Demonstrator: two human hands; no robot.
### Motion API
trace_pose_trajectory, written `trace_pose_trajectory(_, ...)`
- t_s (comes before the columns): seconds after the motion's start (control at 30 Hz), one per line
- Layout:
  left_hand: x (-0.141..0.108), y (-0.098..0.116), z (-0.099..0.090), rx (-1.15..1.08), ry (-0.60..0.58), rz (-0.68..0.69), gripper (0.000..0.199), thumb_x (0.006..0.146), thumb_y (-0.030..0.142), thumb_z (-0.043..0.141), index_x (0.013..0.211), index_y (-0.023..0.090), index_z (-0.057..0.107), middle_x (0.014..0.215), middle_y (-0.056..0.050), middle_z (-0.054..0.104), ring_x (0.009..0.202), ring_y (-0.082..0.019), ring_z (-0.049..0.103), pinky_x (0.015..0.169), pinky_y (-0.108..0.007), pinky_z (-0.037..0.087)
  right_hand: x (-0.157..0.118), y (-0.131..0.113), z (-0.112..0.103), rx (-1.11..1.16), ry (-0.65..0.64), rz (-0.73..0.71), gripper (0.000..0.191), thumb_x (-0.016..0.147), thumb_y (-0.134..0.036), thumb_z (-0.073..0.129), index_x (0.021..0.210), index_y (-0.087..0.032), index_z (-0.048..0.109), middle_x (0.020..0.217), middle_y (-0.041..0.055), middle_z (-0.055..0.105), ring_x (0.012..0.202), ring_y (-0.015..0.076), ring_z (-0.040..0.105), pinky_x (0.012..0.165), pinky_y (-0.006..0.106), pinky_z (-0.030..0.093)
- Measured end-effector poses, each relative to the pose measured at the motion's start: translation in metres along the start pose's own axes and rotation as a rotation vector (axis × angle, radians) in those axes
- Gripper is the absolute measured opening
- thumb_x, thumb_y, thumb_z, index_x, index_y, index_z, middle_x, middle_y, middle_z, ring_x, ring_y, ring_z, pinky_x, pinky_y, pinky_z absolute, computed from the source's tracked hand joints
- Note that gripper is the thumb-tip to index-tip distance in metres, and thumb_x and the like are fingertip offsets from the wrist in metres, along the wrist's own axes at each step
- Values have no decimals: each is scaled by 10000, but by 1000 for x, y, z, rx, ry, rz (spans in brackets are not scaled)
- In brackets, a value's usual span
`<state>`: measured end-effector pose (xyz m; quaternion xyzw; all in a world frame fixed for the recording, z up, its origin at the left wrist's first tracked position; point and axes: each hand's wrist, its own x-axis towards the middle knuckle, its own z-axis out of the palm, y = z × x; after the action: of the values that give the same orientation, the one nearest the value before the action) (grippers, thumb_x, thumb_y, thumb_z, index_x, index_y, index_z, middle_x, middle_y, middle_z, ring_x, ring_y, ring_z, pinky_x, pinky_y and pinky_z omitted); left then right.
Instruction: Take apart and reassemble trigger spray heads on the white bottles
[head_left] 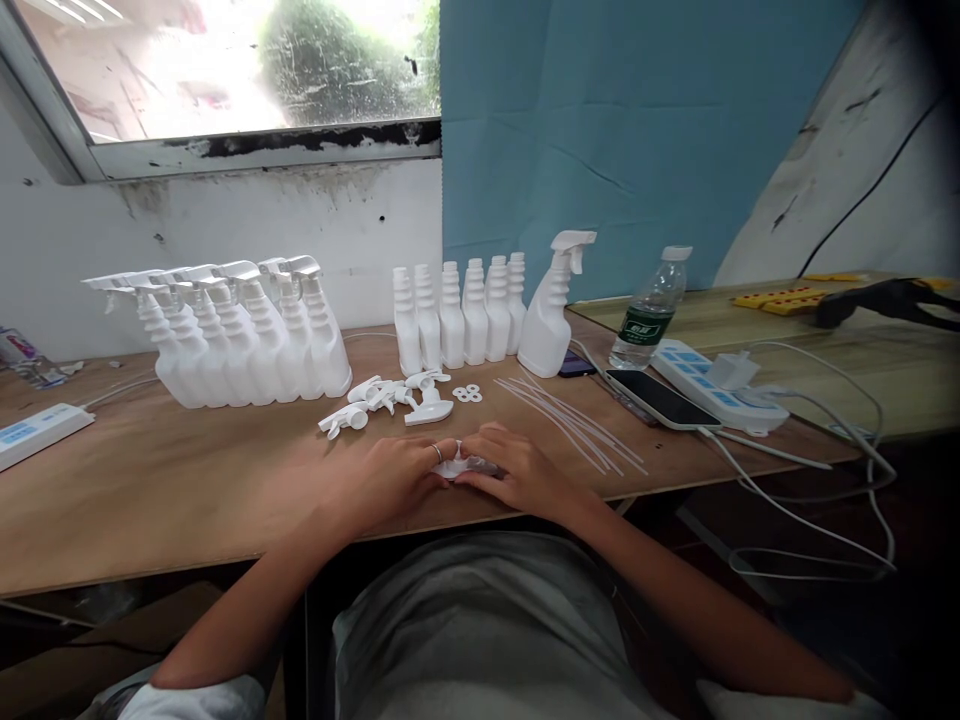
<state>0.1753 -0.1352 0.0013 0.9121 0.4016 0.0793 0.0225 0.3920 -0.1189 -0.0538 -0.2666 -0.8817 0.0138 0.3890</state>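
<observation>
Near the front edge of the table, both my hands are closed around a white trigger spray head (454, 466), mostly covered by fingers. My left hand (409, 470), with a ring on one finger, grips it from the left. From the right, my right hand (514, 468) pinches its other end. Just beyond my hands lies a small pile of loose white spray heads (379, 395), and beside it are several small white washers (467, 394). Thin white dip tubes (570, 420) are spread to the right of my right hand.
Several white bottles with spray heads (247, 345) stand in a row at left. Bottles without heads (461, 315) and one headed bottle (551, 315) stand at the back. At right are a water bottle (649, 315), a phone (664, 398), a power strip (705, 385) and cables.
</observation>
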Motion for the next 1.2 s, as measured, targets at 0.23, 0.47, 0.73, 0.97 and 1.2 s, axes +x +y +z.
trace_pose_trajectory(0.23,0,0,-1,-37,5,11,280,895,235,551,1168,279,599,1036,-26,719,925,-233,686,793,-288,496,3,0,-2,-30,-8,-61,143,911,-321,593,977,-201,633,818,44,658,781,185,592,732,322,508)
trace_pose_trajectory(0.47,0,0,-3,-29,-27,31,274,920,244,516,1184,272,582,1040,-30,714,930,-224,682,790,-281,487,1,1,0,-87,-27,-101,120,927,-302,567,932,-193,617,812,50,652,784,187,586,739,330,499)
trace_pose_trajectory(0.73,2,-2,-1,3,-35,116,308,958,258,459,1258,221,521,1116,-66,678,1002,-223,662,801,-272,484,4,-13,-3,-101,-90,65,191,879,-249,594,1056,-189,553,978,91,645,928,242,596,825,405,513)
trace_pose_trajectory(0.97,3,-6,3,19,-23,133,248,955,224,451,1183,202,547,1115,-74,674,1014,-215,656,832,-275,477,4,-10,-8,51,-146,134,309,882,-299,611,1178,-225,566,1166,88,605,1089,226,570,963,418,477)
trace_pose_trajectory(1.2,2,-2,4,14,-3,55,210,951,278,469,1147,222,519,1047,-59,693,952,-234,677,756,-284,477,-1,23,-41,-120,60,252,248,921,-275,524,1147,-220,609,1194,99,630,1134,250,580,1000,445,441)
